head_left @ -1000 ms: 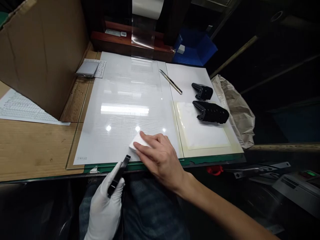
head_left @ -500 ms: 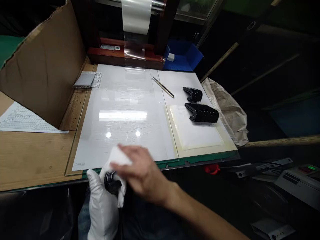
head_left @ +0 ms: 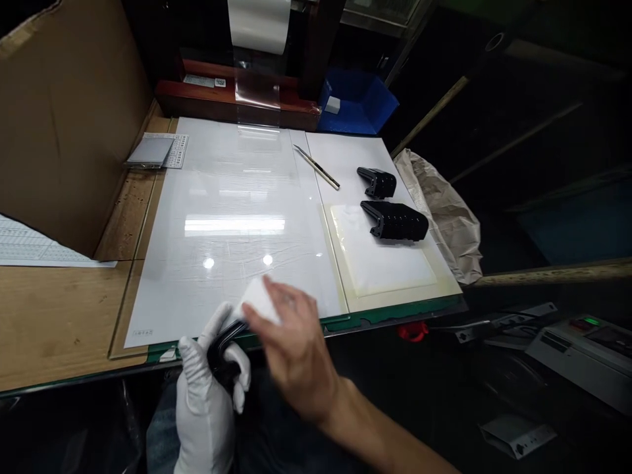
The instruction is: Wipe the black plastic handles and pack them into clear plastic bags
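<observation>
My left hand, in a white glove, grips a black ridged plastic part near the front edge of the board. My right hand is bare and pinches a white pad right by the tip of that part. Both are over a glossy white sheet. Farther off, two similar black parts lie on a paler white mat. A slim metal-tipped tool lies beyond them.
The board rests on a wooden table with a cardboard panel standing at left. A printed sheet and a small grey panel lie nearby. Crumpled paper sits right, a blue bin behind, a film roll above.
The white pad has moved from the sheet surface up to the black part in my left hand. My right hand has shifted left and lifted, and the whole view has moved slightly.
</observation>
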A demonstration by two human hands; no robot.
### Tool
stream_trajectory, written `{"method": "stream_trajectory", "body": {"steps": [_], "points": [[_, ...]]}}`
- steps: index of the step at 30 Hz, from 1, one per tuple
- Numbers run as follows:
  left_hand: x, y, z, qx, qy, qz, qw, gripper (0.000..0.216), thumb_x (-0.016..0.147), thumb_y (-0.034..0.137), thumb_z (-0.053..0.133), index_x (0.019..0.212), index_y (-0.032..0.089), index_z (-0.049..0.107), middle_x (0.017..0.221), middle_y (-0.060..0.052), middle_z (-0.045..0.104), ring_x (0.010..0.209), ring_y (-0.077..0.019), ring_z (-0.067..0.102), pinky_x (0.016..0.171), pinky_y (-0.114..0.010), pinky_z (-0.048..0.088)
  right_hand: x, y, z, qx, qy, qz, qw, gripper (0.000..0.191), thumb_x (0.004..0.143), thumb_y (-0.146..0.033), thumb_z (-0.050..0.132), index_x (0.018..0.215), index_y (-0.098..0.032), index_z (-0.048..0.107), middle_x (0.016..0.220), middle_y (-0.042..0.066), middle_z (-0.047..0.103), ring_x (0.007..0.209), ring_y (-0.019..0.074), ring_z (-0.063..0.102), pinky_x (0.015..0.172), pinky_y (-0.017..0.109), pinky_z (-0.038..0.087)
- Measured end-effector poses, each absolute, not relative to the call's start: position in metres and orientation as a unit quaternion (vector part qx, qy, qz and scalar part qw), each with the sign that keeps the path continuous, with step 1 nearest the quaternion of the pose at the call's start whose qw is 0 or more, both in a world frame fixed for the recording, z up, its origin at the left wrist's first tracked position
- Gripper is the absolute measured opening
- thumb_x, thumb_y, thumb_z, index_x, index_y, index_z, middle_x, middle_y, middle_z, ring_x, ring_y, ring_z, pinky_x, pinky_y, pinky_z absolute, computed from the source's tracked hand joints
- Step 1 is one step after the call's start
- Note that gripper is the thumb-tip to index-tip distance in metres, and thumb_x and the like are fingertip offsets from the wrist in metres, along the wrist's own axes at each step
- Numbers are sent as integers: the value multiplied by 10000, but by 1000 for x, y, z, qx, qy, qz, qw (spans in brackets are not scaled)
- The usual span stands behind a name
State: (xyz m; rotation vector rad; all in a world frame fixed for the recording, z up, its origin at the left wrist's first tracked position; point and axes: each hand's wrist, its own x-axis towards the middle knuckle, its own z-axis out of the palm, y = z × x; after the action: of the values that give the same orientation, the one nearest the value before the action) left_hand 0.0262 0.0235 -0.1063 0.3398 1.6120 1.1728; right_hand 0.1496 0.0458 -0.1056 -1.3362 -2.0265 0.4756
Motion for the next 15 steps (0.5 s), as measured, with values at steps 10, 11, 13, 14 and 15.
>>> {"method": "stream_trajectory", "body": {"steps": [10,11,13,14,15], "points": [[24,19,-105,248,679,452,523,540,930,619,556,1322,259,645,568,60,569,386,-80,370,375,-182,348,169,47,-110,-593,-698,186,354,383,1012,-138,508,1307,-303,690,1549,142,485,1342,317,472,1014,598,457],[18,19,-103,255,674,448,529,549,923,625,553,1298,238,663,565,50,581,368,-81,356,364,-193,342,175,49,-105,-602,-671,237,362,356,1024,-211,535,1334,-323,668,1561,123,475,1377,311,460,1062,611,432],[2,20,-99,266,661,433,552,574,873,622,608,1265,212,694,521,36,583,337,-95,367,350,-216,358,186,51,-93,-580,-602,411,364,380,1017,-368,584,1394,-348,613,1540,85,509,1417,288,465,1147,590,386],[-7,20,-96,275,654,419,566,587,836,613,650,1259,210,704,476,38,558,327,-111,392,351,-229,381,188,53,-86,-545,-559,515,353,410,1007,-436,592,1407,-343,602,1500,77,556,1400,282,501,1163,572,383],[-15,21,-94,288,647,404,579,599,793,598,697,1249,210,716,437,41,529,332,-135,435,361,-243,414,190,54,-79,-498,-515,614,332,429,999,-484,592,1397,-326,614,1446,74,608,1363,280,549,1166,554,390]]}}
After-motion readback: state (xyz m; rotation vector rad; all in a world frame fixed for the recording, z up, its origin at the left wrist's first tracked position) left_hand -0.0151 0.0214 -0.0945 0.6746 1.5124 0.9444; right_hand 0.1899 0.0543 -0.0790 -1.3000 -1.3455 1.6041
